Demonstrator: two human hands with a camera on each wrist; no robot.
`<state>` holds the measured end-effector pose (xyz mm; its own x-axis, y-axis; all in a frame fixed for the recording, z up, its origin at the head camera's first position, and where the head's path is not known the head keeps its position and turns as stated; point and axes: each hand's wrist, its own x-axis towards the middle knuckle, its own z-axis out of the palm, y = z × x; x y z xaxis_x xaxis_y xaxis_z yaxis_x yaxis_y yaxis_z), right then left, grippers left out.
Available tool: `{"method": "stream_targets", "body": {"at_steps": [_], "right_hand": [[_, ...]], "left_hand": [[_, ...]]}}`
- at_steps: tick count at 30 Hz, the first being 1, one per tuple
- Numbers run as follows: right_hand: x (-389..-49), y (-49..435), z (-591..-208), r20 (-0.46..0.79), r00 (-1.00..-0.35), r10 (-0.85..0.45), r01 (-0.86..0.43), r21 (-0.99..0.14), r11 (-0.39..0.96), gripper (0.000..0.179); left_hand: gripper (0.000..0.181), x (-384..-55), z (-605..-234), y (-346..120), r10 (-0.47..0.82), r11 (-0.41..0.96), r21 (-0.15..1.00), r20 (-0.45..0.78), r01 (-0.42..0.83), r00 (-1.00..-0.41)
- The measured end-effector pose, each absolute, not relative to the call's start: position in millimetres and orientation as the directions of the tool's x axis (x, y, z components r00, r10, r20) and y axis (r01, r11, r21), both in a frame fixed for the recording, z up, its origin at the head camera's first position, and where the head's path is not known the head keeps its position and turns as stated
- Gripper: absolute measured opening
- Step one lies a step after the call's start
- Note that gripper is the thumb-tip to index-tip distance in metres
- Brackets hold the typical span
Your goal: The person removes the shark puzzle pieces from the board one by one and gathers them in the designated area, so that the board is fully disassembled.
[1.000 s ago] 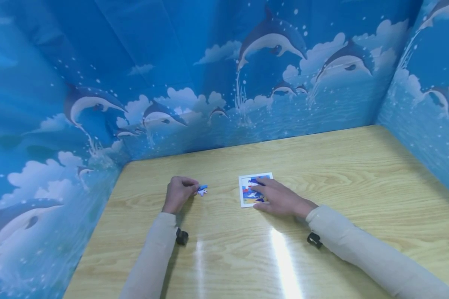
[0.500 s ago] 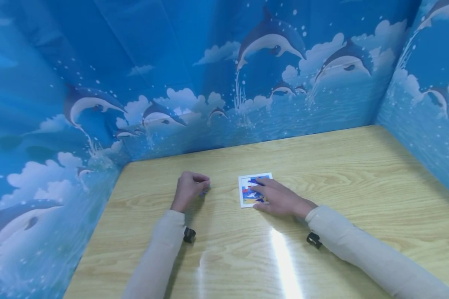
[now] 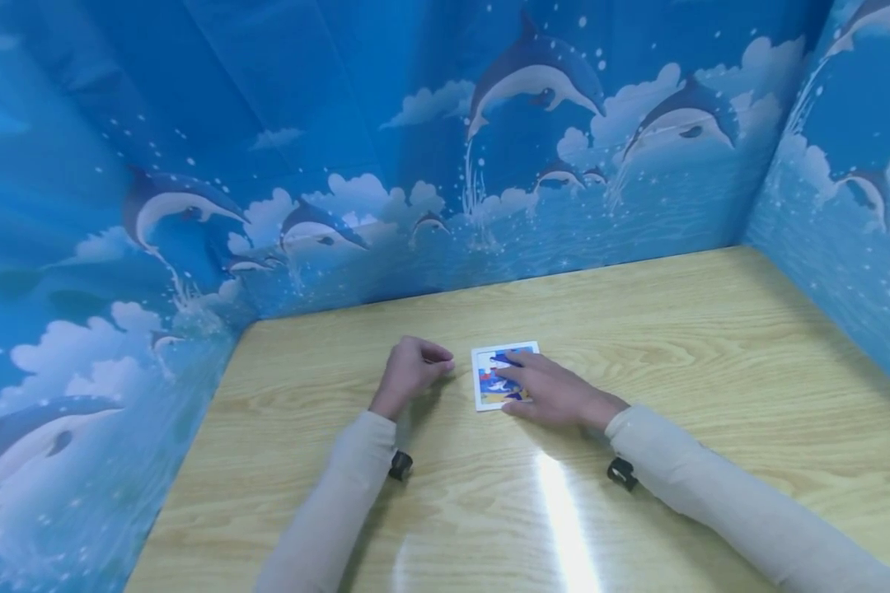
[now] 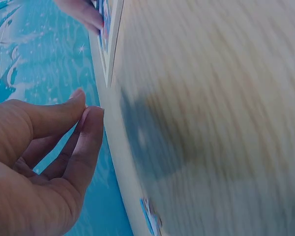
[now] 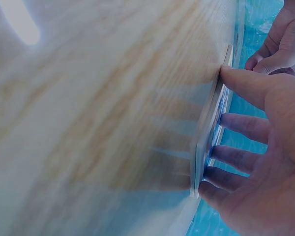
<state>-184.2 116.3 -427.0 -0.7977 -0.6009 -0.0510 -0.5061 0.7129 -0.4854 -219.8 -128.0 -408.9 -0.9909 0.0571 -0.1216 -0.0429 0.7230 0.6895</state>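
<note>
A small jigsaw puzzle (image 3: 478, 397) with a white frame and a blue sea picture lies flat on the wooden table. My right hand (image 3: 556, 391) rests on its right side, fingers stretched over the picture, the thumb (image 5: 236, 73) at the frame's edge. Just left of the frame, my left hand (image 3: 413, 371) has thumb and index fingertips pressed together; I cannot tell if a piece is between them. A loose blue and white puzzle piece (image 4: 150, 216) shows on the table in the left wrist view, and my left hand hides that spot in the head view.
A blue curtain (image 3: 415, 107) printed with dolphins and clouds stands along the back and sides of the table (image 3: 675, 329). Bright light glares off the wood between my forearms. Each wrist wears a black camera mount (image 3: 400, 465).
My left hand has moved right from the loose puzzle piece at the left toward the puzzle, its fingertips staying together. My right hand has kept its place on the puzzle.
</note>
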Motion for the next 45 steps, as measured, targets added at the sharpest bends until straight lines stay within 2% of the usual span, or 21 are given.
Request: {"method": "stream_targets", "body": {"at_steps": [6,27,37,45], "right_hand": [[-183,117,-425,-0.043,-0.8,-0.599,-0.509,-0.479,0.715,0.06],[-182,127,-423,-0.043,-0.832,-0.553,-0.456,-0.513,0.727,0.059],[-181,129,-424,-0.031,-0.829,-0.558,-0.464,-0.519,0.718,0.06],[-183,134,-423,-0.051,-0.82,-0.571,-0.464,-0.525,0.713,0.061]], "left_hand": [[0.014,-219,-412,-120,0.104,0.731,0.683,-0.106,0.003,-0.989],[0.014,-216,-412,-117,0.076,0.768,0.64,-0.121,-0.019,-0.99],[0.013,-215,-414,-107,0.145,0.744,0.668,-0.135,0.018,-0.98],[0.017,-216,-418,-95,0.231,0.734,0.672,-0.109,0.099,-0.967]]}}
